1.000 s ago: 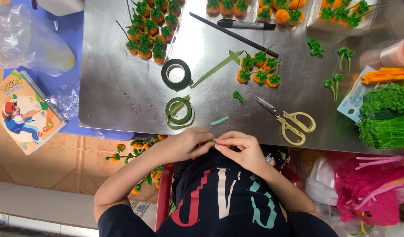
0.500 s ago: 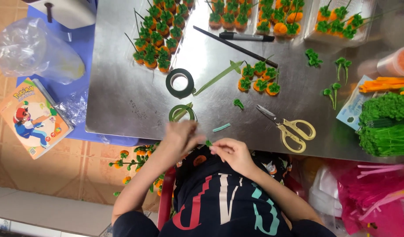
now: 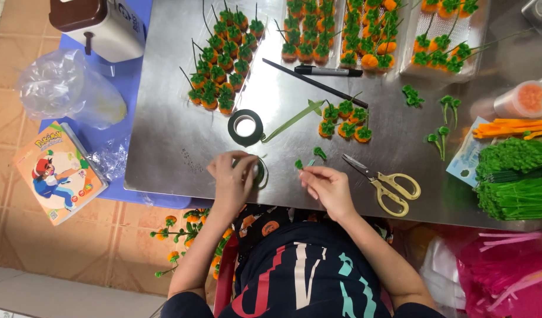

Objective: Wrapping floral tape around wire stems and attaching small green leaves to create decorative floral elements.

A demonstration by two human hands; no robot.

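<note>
Currently on your bench: left hand (image 3: 232, 179), curled over a roll of green tape (image 3: 259, 171) at the near edge of the metal table (image 3: 176, 141), fingers closed about the roll, which it largely hides. Right hand (image 3: 327, 187), fingertips pinched narrow on a small green leaf piece (image 3: 298, 165); whether a stem runs under the fingers cannot be told. Relation: the leaf piece lies just to the right of the roll, the two hands near but apart, the left hand closer to the tape. A second, dark tape roll (image 3: 245, 128) sits just beyond, its loose green strip running away to the right. Yellow-handled scissors (image 3: 388, 185) lie right of your right hand, blades pointing toward it. Farther back: rows of small orange-and-green flowers (image 3: 221, 65), a black pen (image 3: 327, 71). At the right edge, a heap of green stems (image 3: 512, 179). Tiled floor to the left, with a picture book (image 3: 56, 174).
</note>
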